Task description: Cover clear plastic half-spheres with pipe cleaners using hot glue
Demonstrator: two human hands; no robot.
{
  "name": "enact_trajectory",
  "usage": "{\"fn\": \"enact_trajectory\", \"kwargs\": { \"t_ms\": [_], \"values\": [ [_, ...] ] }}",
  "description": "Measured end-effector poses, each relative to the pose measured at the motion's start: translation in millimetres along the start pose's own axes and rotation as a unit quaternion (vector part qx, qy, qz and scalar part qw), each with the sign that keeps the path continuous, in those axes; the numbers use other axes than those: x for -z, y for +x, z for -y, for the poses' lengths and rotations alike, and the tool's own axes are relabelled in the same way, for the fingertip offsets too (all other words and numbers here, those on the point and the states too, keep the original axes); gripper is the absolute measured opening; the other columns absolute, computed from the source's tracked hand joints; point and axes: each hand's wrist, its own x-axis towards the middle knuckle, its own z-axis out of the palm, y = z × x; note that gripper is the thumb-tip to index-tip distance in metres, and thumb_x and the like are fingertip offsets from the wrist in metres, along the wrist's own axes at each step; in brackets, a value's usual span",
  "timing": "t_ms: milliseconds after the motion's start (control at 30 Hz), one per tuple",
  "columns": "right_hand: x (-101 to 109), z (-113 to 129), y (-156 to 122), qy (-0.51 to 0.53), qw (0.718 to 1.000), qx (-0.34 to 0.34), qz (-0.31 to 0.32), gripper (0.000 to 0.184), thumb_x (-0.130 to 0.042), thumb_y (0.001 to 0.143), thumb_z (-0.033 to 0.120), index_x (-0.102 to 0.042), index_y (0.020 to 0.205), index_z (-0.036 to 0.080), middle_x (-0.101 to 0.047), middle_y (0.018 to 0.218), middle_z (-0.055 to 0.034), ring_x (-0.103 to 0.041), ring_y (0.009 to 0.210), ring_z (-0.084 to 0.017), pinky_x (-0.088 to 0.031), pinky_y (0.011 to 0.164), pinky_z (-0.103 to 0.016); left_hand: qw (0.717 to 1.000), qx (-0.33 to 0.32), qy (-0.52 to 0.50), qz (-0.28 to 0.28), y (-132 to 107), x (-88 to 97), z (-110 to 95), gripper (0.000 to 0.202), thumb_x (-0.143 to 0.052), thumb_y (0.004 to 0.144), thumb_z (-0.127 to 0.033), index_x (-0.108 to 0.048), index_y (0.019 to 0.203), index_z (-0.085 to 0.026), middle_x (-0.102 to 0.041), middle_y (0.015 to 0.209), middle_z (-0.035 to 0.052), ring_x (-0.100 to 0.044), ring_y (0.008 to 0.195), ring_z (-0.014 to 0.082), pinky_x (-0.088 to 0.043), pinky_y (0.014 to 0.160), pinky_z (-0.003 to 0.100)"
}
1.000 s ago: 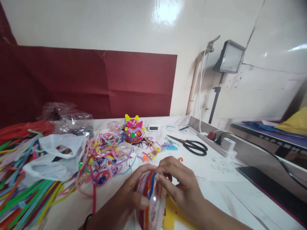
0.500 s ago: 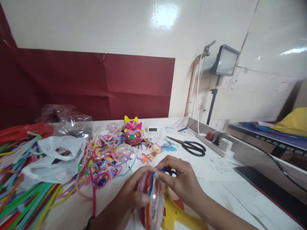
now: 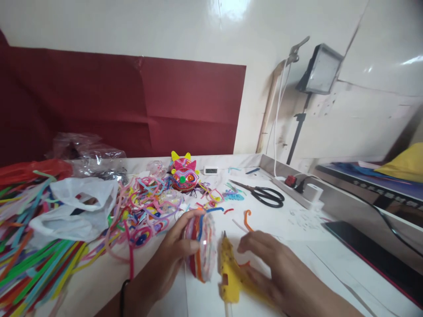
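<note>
Left grip (image 3: 173,253) holds striped piece (image 3: 206,246), its edge clear of glue gun (image 3: 230,273).

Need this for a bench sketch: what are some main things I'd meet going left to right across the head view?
White plastic bag, striped round piece, yellow glue gun, white adapter, black flat slab.

Left hand (image 3: 172,250) in a curved grip, right hand (image 3: 272,263) loose, back upward.
</note>
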Motion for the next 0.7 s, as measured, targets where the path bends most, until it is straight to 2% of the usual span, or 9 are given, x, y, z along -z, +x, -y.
{"fn": "enact_trajectory", "kwargs": {
  "t_ms": [100,167,267,400,467,600,700],
  "values": [
    [-18,-8,-16,-0.061,0.995,-0.006,0.085,0.014,-0.058,0.080,0.013,-0.060,0.091,0.022,-0.068,0.088,-0.0059,-0.064,0.076,-0.023,-0.051,0.067,-0.034,1.000,-0.014,-0.004,-0.002,1,0.2,0,0.055,-0.071,0.065,-0.027,-0.059,0.119,-0.027,-0.064,0.102,0.0019,-0.056,0.100,0.0265,-0.042,0.085,0.034],
    [-29,-13,-20,-0.083,0.993,0.007,0.089,0.017,-0.060,0.071,0.013,-0.059,0.085,0.021,-0.067,0.083,-0.0056,-0.062,0.071,-0.023,-0.048,0.062,-0.034,1.000,-0.026,0.001,-0.008,1,0.4,-1,0.054,-0.070,0.065,-0.027,-0.059,0.118,-0.026,-0.064,0.105,0.0023,-0.054,0.106,0.0282,-0.041,0.087,0.034],
    [-37,-14,-21,-0.122,0.989,0.021,0.080,0.026,-0.059,0.066,0.008,-0.057,0.087,0.022,-0.068,0.083,-0.0037,-0.062,0.072,-0.023,-0.047,0.064,-0.034,0.999,-0.036,0.017,-0.017,2,1.5,-1,0.054,-0.069,0.066,-0.027,-0.058,0.119,-0.026,-0.063,0.109,0.0025,-0.052,0.110,0.0294,-0.040,0.088,0.034],
    [-40,-7,-18,-0.189,0.977,0.073,0.060,0.017,-0.058,0.077,0.009,-0.056,0.089,0.021,-0.067,0.079,-0.0032,-0.063,0.068,-0.022,-0.046,0.060,-0.032,0.998,-0.039,0.034,-0.029,4,3.7,-1,0.054,-0.069,0.067,-0.027,-0.058,0.119,-0.027,-0.062,0.109,0.0022,-0.052,0.110,0.0291,-0.040,0.088,0.033],
    [-42,-5,-17,-0.205,0.974,0.089,0.049,0.017,-0.057,0.077,0.008,-0.055,0.088,0.020,-0.067,0.076,-0.0039,-0.063,0.064,-0.022,-0.048,0.058,-0.032,0.998,-0.041,0.037,-0.031,4,4.4,-1,0.054,-0.069,0.067,-0.028,-0.058,0.120,-0.027,-0.062,0.112,0.0026,-0.051,0.113,0.0303,-0.039,0.090,0.034],
    [-46,-5,-16,-0.179,0.980,0.080,0.028,0.025,-0.051,0.067,0.001,-0.052,0.083,0.020,-0.066,0.074,-0.0055,-0.062,0.062,-0.022,-0.051,0.053,-0.031,0.998,-0.048,0.030,-0.038,5,4.5,-1,0.055,-0.070,0.069,-0.029,-0.056,0.122,-0.027,-0.063,0.116,0.0030,-0.050,0.119,0.0323,-0.038,0.096,0.036],
    [-40,-7,-16,-0.117,0.991,0.063,0.024,0.027,-0.050,0.069,0.005,-0.052,0.091,0.021,-0.066,0.079,-0.0059,-0.064,0.066,-0.022,-0.052,0.053,-0.030,0.998,-0.055,0.018,-0.035,7,4.9,-1,0.055,-0.071,0.070,-0.029,-0.056,0.123,-0.027,-0.064,0.117,0.0034,-0.051,0.119,0.0322,-0.037,0.098,0.037]
  ]
}}
